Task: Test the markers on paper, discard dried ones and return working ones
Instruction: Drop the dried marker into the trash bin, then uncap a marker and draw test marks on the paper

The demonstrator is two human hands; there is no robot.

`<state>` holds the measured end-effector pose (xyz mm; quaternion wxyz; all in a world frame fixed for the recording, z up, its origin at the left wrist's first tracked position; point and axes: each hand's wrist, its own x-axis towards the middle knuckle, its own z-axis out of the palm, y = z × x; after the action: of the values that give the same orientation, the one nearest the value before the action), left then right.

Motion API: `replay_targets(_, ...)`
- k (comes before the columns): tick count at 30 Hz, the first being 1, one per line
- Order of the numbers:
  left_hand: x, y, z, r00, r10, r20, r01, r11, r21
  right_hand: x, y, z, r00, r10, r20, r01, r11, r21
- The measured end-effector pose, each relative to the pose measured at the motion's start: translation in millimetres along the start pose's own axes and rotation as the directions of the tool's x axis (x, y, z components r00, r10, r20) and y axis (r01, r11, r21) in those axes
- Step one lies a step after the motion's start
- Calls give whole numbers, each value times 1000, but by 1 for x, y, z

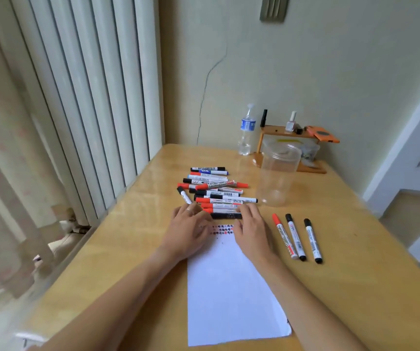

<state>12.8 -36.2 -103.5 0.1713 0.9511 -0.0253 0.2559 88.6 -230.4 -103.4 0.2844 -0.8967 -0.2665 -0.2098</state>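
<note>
Both hands pinch the ends of a black marker (226,216) at the near edge of the marker pile (212,188).
The left hand (187,230) and right hand (250,228) rest over the white paper (229,287), which carries rows of red and black test marks; one red marker (223,184) in the pile reads "WHITEBOARD". Three more markers (297,236) lie to the right, near a clear jar (277,171).

I see a wooden table (128,249). On it lie a white paper (229,287), a pile of markers (214,191), three markers apart (296,236), a clear jar (277,171), a water bottle (246,133) and a small wooden shelf (292,138).
</note>
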Motion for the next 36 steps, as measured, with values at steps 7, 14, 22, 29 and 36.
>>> replay_targets(7,5,-9,7,999,0,43,4,996,-91,5,8,5,999,-48,6,49,994,-101)
replay_targets(14,3,-5,8,997,-5,-83,-2,996,-85,3,6,1,946,-301,-117,269,935,-231)
replay_targets(22,3,-4,7,980,178,-92,-186,979,-88,-4,-8,-1,889,-446,-102,425,887,-180)
replay_targets(29,2,-1,1,969,228,-92,-241,953,-182,-10,-13,7,919,-394,-4,387,905,-175)
replay_targets(36,1,1,-3,955,262,-137,-284,942,-180,-15,-18,0,919,-390,-55,368,900,-233)
